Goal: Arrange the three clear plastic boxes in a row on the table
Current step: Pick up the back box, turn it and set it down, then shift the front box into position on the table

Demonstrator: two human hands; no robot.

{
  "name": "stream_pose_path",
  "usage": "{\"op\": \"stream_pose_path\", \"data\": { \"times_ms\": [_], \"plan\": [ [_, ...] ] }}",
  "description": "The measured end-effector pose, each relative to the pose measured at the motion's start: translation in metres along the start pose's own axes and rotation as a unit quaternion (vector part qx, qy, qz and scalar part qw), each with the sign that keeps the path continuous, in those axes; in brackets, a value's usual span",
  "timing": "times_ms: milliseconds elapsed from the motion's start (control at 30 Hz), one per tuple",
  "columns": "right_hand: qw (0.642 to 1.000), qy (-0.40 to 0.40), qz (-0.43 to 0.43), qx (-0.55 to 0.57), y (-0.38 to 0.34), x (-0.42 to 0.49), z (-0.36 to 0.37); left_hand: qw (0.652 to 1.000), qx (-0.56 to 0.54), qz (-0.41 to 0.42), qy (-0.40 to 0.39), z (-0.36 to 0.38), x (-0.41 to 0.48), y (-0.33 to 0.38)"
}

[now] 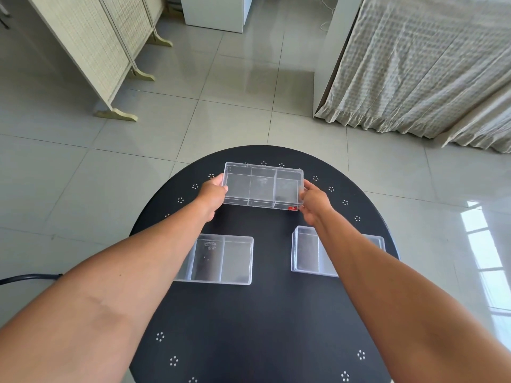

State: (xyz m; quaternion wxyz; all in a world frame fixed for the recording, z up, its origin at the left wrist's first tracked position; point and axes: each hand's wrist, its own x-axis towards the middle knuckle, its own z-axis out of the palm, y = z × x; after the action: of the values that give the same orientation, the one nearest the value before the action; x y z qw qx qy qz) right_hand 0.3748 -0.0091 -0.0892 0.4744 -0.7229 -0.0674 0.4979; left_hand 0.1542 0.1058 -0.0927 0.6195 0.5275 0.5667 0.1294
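Observation:
Three clear plastic boxes with inner dividers are on or over a round black table point(262, 322). The far box point(262, 186), marked by a small red label at its near right corner, is gripped at both short ends: my left hand point(213, 193) on its left end, my right hand point(313, 201) on its right end. I cannot tell whether it rests on the table or hovers just above. A second box point(224, 259) lies near left, partly hidden by my left forearm. The third box point(307, 251) lies near right, partly hidden by my right forearm.
The table has small white dot patterns around its rim. Beyond it is a grey tiled floor, a folding woven screen point(91, 51) at the far left, a draped cloth point(428, 67) at the far right and a white cabinet point(215, 12) at the back. A black cable point(27, 278) lies at the left.

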Motion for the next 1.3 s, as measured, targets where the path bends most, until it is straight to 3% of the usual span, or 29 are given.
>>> {"op": "stream_pose_path", "data": {
  "times_ms": [367, 567, 833, 1300],
  "plan": [
    [1.000, 0.025, 0.009, -0.002, 0.016, 0.037, -0.008, 1.000, 0.022, -0.017, -0.003, 0.003, -0.001, 0.006],
    [0.998, 0.052, -0.009, -0.030, -0.025, -0.036, 0.000, 0.997, 0.007, -0.005, 0.074, 0.006, -0.024, 0.026],
    [0.993, 0.080, -0.058, -0.060, -0.027, -0.073, -0.004, 0.986, -0.027, 0.042, 0.157, -0.008, -0.068, 0.026],
    [0.992, -0.033, -0.087, -0.087, 0.026, -0.127, 0.015, 0.967, -0.014, 0.061, 0.248, -0.024, -0.151, -0.015]
  ]
}}
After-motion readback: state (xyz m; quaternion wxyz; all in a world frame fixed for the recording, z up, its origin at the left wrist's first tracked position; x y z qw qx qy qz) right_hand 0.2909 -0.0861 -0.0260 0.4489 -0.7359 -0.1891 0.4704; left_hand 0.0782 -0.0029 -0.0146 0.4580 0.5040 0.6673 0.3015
